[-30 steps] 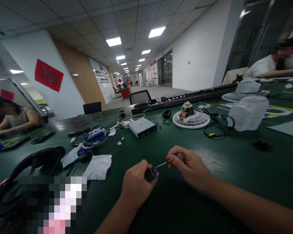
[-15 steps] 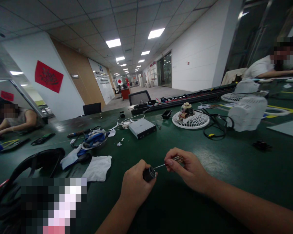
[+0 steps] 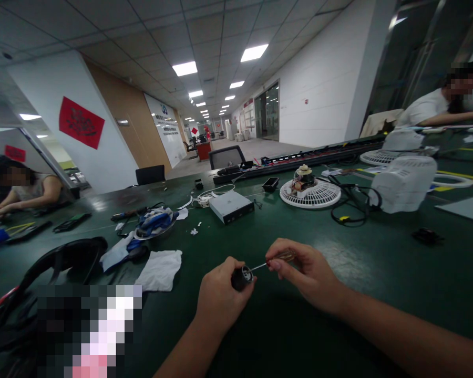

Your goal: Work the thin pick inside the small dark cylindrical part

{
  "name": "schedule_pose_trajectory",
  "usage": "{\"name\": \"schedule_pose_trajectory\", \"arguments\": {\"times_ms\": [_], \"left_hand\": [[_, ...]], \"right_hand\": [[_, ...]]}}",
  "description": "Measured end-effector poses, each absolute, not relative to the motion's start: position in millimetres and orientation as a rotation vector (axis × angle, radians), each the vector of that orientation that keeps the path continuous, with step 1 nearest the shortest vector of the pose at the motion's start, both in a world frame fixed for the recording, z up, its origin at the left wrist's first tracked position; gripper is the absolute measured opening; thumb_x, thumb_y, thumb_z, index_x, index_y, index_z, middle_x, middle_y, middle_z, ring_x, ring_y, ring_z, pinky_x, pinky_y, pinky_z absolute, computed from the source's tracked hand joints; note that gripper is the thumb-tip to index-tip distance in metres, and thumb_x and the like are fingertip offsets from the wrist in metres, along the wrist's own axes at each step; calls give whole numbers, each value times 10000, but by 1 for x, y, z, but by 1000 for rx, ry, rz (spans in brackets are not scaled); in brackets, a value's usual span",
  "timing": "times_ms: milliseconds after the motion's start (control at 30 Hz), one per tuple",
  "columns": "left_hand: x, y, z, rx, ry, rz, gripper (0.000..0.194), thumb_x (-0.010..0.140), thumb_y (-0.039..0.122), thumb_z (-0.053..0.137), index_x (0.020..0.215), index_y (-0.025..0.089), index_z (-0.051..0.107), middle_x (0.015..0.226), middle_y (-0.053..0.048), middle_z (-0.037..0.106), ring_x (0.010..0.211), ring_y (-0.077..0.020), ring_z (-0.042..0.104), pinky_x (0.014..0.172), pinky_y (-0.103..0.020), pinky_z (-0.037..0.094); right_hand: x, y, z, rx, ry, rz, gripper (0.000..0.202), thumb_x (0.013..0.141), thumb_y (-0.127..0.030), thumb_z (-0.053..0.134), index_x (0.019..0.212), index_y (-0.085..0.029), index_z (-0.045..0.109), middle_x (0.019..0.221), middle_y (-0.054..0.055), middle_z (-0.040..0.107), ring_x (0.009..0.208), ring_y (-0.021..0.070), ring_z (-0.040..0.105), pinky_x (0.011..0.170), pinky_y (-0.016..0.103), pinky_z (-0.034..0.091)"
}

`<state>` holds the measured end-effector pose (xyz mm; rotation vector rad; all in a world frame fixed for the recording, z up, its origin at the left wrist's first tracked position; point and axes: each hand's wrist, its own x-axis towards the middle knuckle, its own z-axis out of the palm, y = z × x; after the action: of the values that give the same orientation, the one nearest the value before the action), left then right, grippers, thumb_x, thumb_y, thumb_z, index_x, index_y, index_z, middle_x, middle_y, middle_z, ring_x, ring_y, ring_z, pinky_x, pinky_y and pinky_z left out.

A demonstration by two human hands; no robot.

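My left hand (image 3: 219, 295) is wrapped round a black cylindrical part (image 3: 242, 278), its open end turned to the right. In my right hand (image 3: 301, 270) is a screwdriver (image 3: 286, 256) with a translucent brownish handle, pinched between thumb and fingers. Its thin metal shaft points left, and the tip is at the open end of the black part; how deep it goes in I cannot tell. Both hands are above the dark green table (image 3: 284, 336). Beyond them lies a silver and black disc drive (image 3: 232, 207).
A white fan grille with a motor (image 3: 309, 193) and a white plastic housing (image 3: 405, 184) stand at the right. On the left are white paper (image 3: 160, 270), a dish with blue cloth (image 3: 155, 223) and black headphones (image 3: 63, 262). People sit at both far sides.
The screwdriver's handle has turned slightly in my right hand, and its fingers have shifted a little. The open end of the black part now faces the camera more. The whole view has shifted slightly.
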<state>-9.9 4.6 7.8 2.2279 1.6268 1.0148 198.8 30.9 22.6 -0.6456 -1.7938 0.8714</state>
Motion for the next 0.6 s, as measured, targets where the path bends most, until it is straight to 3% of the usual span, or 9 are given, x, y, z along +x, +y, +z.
{"name": "schedule_pose_trajectory", "arguments": {"times_ms": [267, 600], "left_hand": [[-8, 3, 11, 2277, 1597, 1044, 208, 820, 230, 677, 1028, 225, 668, 925, -25, 735, 816, -200, 689, 697, -302, 530], [-9, 5, 9, 2264, 1620, 1061, 262, 825, 250, 680, 1084, 210, 671, 954, -44, 740, 815, -210, 698, 751, -340, 569]], "right_hand": [[198, 32, 14, -585, -1711, 931, 149, 986, -332, 536, 1075, -242, 615, 857, 30, 622, 731, 143, 620, 585, 233, 533], [199, 34, 14, -537, -1701, 909, 137, 999, -332, 508, 1038, -238, 600, 843, 20, 580, 689, 133, 582, 566, 241, 508]]}}
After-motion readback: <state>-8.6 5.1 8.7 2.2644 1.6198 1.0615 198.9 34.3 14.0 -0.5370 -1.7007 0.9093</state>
